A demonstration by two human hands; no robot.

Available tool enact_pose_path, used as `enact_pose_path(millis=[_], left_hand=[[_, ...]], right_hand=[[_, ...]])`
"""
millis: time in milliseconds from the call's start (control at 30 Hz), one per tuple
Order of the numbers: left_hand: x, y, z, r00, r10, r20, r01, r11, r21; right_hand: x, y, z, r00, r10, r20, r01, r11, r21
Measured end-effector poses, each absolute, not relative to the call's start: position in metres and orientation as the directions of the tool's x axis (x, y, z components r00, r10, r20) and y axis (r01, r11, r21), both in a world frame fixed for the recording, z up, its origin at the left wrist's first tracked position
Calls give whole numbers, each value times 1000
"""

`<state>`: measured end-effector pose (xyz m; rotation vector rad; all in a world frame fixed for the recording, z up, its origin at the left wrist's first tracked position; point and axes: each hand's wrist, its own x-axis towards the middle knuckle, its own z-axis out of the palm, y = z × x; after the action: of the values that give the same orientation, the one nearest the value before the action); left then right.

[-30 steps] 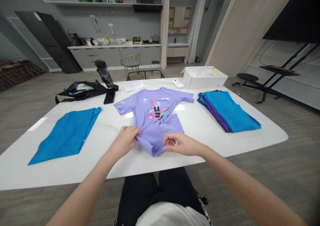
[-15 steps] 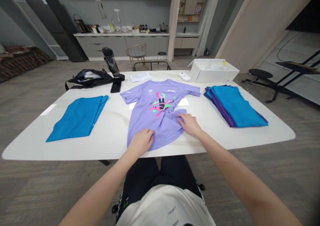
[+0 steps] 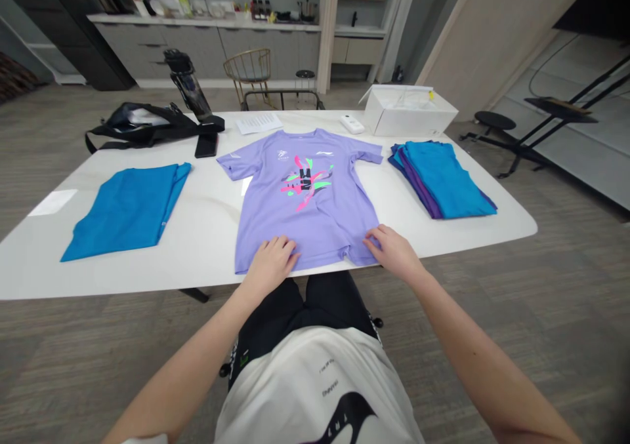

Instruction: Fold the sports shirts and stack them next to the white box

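A lavender T-shirt point(image 3: 319, 218) with a bright pink, green and black print lies spread front side up, its hem towards me. Some creases and a small fold show near the hem on the right. My left hand point(image 3: 272, 260) rests on the cloth near the hem, fingers lying loosely over it, with nothing gripped that I can see. At the lower right corner my right hand point(image 3: 391, 250) pinches the shirt's edge between thumb and fingers. A folded blue garment point(image 3: 125, 208) lies to the left. On the right is a stack of folded blue and purple garments point(image 3: 450, 181).
Everything lies on a white table point(image 3: 209, 241) with its edge close to my lap. Along the far side are a black bag point(image 3: 142, 122), a dark bottle point(image 3: 189, 86), a phone point(image 3: 206, 145), a printed sheet point(image 3: 258, 123), a small white device point(image 3: 352, 124) and a white box point(image 3: 411, 113).
My right hand has moved outward and towards me, pulling the shirt's bunched lower right side out flatter. My left hand stays near the hem. The head view has tilted downward.
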<state>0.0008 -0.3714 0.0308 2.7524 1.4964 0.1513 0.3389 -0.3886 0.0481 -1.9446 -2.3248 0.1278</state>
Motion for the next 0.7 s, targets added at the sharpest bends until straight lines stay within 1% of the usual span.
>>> enact_pose_path(millis=[67, 100, 200, 300, 367, 433, 500, 567, 633, 700], left_hand=[[-6, -374, 29, 526, 845, 99, 846, -531, 42], [-11, -375, 28, 520, 848, 105, 849, -526, 40], [-25, -380, 26, 512, 852, 111, 854, -518, 39], [-46, -383, 26, 532, 839, 116, 836, -542, 82], [-63, -384, 28, 570, 814, 113, 805, -581, 124], [-80, -384, 31, 598, 795, 102, 783, -606, 138], [-94, -385, 33, 603, 792, 93, 783, -610, 125], [-105, -386, 34, 605, 792, 85, 784, -611, 109], [-111, -386, 34, 615, 785, 78, 779, -620, 94], [-114, -387, 33, 619, 782, 71, 779, -623, 67]], right_hand=[[346, -388, 40, -240, 966, 92, 945, 254, -208], [351, -388, 36, -252, 962, 101, 939, 268, -214], [370, -387, 25, -230, 968, 104, 955, 245, -168], [390, -388, 23, -216, 970, 111, 963, 230, -138], [398, -391, 26, -249, 961, 124, 953, 265, -147], [400, -396, 31, -316, 939, 133, 926, 336, -174], [399, -401, 34, -380, 915, 134, 894, 401, -199], [397, -407, 35, -406, 903, 139, 880, 427, -208], [398, -411, 34, -412, 897, 157, 878, 437, -193], [400, -415, 33, -419, 891, 176, 884, 445, -145]])
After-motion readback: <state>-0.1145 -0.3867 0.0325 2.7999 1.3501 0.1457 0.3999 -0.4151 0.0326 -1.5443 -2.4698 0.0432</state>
